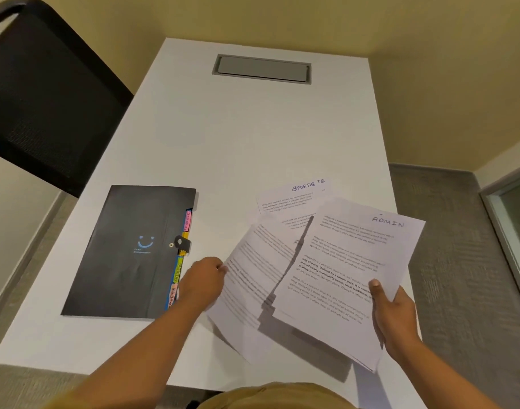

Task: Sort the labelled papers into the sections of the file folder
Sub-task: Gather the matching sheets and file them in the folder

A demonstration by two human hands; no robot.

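A black file folder (126,252) lies closed on the left of the white table, with coloured section tabs (180,261) sticking out of its right edge. My right hand (393,314) holds up a printed sheet headed ADMIN (347,270), thumb on top. My left hand (204,280) pinches the left edge of another printed sheet (253,278) lifted off the table. A sheet headed SPORTS (294,196) lies flat behind them, partly covered. More sheets seem to lie under the ADMIN page, mostly hidden.
The white table (238,137) has a grey cable hatch (261,67) at its far end. A black mesh chair (43,93) stands at the left. Grey carpet runs along the right side.
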